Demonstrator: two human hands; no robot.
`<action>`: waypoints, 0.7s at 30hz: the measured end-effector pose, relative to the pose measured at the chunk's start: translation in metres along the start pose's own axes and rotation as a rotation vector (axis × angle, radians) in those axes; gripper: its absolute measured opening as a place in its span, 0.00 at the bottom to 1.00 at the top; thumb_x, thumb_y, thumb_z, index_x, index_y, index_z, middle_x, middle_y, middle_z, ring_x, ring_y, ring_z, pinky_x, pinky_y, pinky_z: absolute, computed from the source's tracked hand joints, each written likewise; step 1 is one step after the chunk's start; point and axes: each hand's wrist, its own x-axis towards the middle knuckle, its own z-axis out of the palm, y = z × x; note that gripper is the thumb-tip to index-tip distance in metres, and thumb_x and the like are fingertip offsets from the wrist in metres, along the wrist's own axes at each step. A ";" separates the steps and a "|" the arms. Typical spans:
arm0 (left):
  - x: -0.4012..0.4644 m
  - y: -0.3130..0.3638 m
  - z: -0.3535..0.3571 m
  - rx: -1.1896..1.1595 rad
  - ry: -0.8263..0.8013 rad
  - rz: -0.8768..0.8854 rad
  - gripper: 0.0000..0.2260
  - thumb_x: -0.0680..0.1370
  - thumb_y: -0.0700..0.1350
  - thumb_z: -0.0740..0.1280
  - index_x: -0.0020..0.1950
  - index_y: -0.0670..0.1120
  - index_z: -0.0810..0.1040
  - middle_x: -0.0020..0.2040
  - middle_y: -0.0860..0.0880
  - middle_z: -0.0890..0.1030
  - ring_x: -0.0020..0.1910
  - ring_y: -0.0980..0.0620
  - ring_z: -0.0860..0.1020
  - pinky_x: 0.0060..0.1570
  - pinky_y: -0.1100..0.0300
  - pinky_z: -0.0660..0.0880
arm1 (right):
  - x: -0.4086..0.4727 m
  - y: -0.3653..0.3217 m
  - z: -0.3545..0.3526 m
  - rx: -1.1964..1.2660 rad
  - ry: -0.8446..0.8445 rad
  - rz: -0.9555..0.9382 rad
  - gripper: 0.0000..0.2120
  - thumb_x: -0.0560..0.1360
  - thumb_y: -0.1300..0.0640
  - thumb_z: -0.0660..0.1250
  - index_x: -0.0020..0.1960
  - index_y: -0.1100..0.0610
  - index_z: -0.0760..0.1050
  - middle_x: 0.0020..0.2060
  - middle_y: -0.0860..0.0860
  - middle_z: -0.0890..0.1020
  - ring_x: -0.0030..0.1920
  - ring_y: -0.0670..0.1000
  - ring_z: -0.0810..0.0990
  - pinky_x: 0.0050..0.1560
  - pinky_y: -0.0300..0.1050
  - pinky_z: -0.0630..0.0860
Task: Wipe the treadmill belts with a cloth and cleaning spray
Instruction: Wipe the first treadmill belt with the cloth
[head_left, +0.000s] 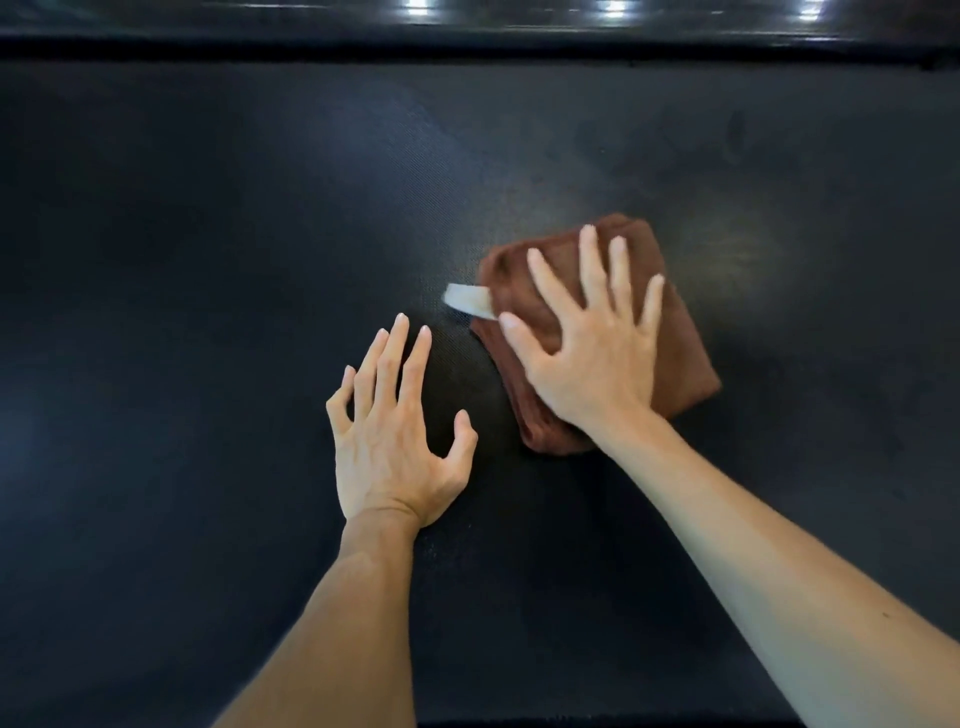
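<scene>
Head view, looking down on a black textured treadmill belt (218, 218) that fills nearly the whole field. A folded brown cloth (675, 343) lies flat on the belt, right of centre, its long side tilted so that the far corner points up and to the right. A white label tag (467, 300) projects from the cloth's left edge and lies on the belt surface. The right hand (592, 343) rests palm-down on the cloth, fingers straight and spread apart, with the fingertips reaching toward the cloth's far edge and the thumb extended to the left near the tag; the heel of the hand covers the cloth's near portion. The left hand (395, 441) is just beside the cloth, to its left, palm-down over the bare belt, with the fingers spread and slightly bent and the thumb held out to the right; whether its fingertips touch the belt cannot be told. It holds nothing. Both bare forearms enter from the lower edge. Along the top runs a glossy dark side rail (467, 23), separated from the belt by a narrow black gap and carrying bright reflections of overhead lights.
</scene>
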 end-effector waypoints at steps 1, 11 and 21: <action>0.000 0.000 0.000 0.003 0.000 -0.001 0.36 0.76 0.62 0.56 0.83 0.52 0.55 0.84 0.54 0.50 0.83 0.53 0.50 0.79 0.47 0.53 | 0.002 0.009 -0.002 0.020 0.005 0.071 0.32 0.80 0.29 0.51 0.82 0.38 0.59 0.84 0.52 0.51 0.84 0.57 0.46 0.79 0.70 0.45; 0.000 -0.001 0.000 0.007 -0.005 0.000 0.37 0.76 0.62 0.56 0.83 0.53 0.54 0.84 0.54 0.50 0.83 0.53 0.50 0.79 0.46 0.54 | 0.031 -0.025 0.004 -0.017 0.007 -0.085 0.34 0.79 0.25 0.48 0.82 0.37 0.58 0.84 0.51 0.53 0.83 0.61 0.48 0.78 0.73 0.46; -0.001 -0.001 0.000 -0.007 -0.003 0.001 0.36 0.76 0.62 0.57 0.83 0.52 0.56 0.84 0.54 0.51 0.82 0.53 0.51 0.79 0.46 0.55 | 0.096 -0.036 0.004 0.025 0.024 0.025 0.31 0.82 0.33 0.48 0.82 0.41 0.58 0.84 0.55 0.48 0.84 0.59 0.45 0.77 0.74 0.44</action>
